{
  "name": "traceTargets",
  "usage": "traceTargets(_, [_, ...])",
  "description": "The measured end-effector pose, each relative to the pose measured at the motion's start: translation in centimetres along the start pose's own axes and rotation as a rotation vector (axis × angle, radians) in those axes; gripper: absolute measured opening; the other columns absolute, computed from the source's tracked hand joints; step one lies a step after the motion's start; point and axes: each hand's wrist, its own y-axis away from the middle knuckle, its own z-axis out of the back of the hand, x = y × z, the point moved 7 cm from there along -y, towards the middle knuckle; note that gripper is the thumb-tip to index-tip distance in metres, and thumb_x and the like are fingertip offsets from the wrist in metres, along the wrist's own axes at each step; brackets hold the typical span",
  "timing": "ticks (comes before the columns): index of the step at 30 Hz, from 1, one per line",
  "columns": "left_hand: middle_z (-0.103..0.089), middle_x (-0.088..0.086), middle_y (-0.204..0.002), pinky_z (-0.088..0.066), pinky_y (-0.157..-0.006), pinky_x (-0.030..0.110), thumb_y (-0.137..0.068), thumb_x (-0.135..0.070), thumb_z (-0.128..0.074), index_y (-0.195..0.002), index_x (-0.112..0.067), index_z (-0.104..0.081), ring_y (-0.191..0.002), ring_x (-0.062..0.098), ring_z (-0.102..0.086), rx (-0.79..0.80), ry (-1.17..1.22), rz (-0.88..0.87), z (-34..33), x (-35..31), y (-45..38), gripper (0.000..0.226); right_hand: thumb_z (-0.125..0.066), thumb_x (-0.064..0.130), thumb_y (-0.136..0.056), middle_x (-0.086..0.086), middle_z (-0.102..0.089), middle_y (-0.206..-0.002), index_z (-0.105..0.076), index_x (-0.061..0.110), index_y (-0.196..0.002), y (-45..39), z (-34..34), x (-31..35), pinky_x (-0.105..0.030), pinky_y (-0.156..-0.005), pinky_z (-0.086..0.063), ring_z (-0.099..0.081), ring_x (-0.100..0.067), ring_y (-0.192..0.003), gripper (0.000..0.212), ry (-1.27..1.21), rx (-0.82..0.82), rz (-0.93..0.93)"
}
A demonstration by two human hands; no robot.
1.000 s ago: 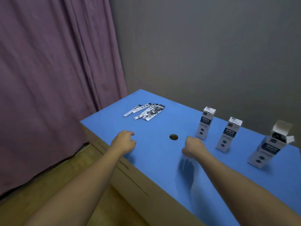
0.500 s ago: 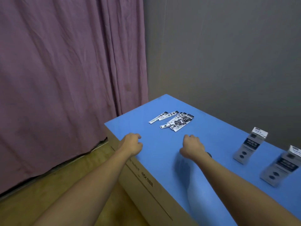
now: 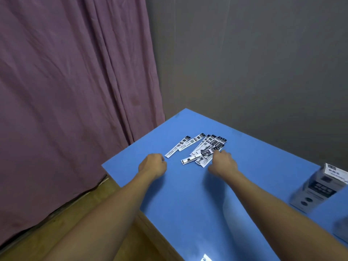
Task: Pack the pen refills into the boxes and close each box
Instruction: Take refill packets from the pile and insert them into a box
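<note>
Several pen refill packets (image 3: pixel 199 147), white with black labels, lie in a loose pile on the blue table (image 3: pixel 188 208). My right hand (image 3: pixel 223 163) reaches the pile's near right edge, its curled fingertips on the packets; whether they pinch one is hidden. My left hand (image 3: pixel 153 164) rests on the table left of the pile, curled into a fist and holding nothing. A white refill box (image 3: pixel 318 187) with a dark label stands at the right edge of the view with its top flap shut. A second box (image 3: pixel 341 230) is a blur in the lower right corner.
A purple curtain (image 3: pixel 71 91) hangs left of the table and a grey wall (image 3: pixel 254 63) stands behind it. The table's left edge drops to a wooden floor (image 3: pixel 62 227).
The view has swung left, so the boxes slid toward the right edge. Both hands moved forward toward the pile, and my right hand now touches the packets.
</note>
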Motion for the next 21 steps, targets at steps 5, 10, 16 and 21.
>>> traceTargets(5, [-0.064, 0.0, -0.107, -0.047, -0.07, 0.03, -0.093, -0.026, -0.044, -0.102, -0.02, -0.065, -0.093, 0.024, -0.061, 0.022, -0.046, 0.045, -0.6, -0.7, -3.6, 0.024, -0.056, 0.019, -0.087, -0.012, -0.049, -0.126, -0.049, 0.008, -0.12, -3.0, 0.0, -1.0, -0.04, -0.089, -0.045, -0.047, -0.031, -0.118, 0.036, -0.069, -0.037, -0.046])
traceTargets(10, [-0.063, 0.005, -0.107, -0.045, -0.07, 0.031, -0.095, -0.025, -0.042, -0.089, -0.017, -0.057, -0.093, 0.027, -0.06, 0.014, -0.093, 0.068, -0.7, -2.2, -7.8, 0.018, -0.056, 0.024, -0.089, -0.011, -0.048, -0.128, -0.048, 0.008, -0.125, -5.5, 0.2, -1.7, -0.041, -0.091, -0.046, -0.046, -0.031, -0.12, 0.04, -0.103, -0.066, -0.106])
traceTargets(16, [-0.064, 0.007, -0.112, -0.048, -0.077, 0.033, -0.098, -0.04, -0.044, -0.103, -0.016, -0.064, -0.104, 0.03, -0.061, 0.034, -0.102, 0.027, -1.8, -6.3, -12.7, 0.031, -0.056, 0.022, -0.087, -0.012, -0.05, -0.127, -0.048, 0.008, -0.125, -7.2, 0.7, -3.0, -0.042, -0.092, -0.046, -0.047, -0.031, -0.12, 0.041, -0.157, -0.103, -0.216])
traceTargets(21, [-0.064, 0.008, -0.112, -0.049, -0.077, 0.034, -0.093, -0.052, -0.055, -0.102, -0.017, -0.066, -0.104, 0.03, -0.061, 0.028, -0.127, -0.091, -3.0, -9.8, -15.8, 0.038, -0.056, 0.023, -0.089, -0.012, -0.048, -0.13, -0.047, 0.009, -0.13, -8.0, 0.7, -3.6, -0.042, -0.095, -0.046, -0.046, -0.031, -0.122, 0.044, -0.181, -0.107, -0.292])
